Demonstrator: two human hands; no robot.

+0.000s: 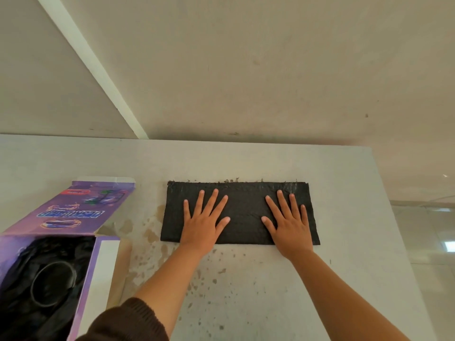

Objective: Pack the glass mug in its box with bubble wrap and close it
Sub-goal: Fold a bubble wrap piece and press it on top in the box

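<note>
The black bubble wrap (242, 212) lies flat on the table (246, 279). The left hand (204, 222) and right hand (290, 225) press on it, palms down, fingers spread, gripping nothing. The mug (53, 284) sits in the open purple box (73, 212), left of both hands.

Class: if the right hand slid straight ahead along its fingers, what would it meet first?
The right hand would cross the black bubble wrap's far edge, then bare table; nothing stands before the wall, apparently.
</note>
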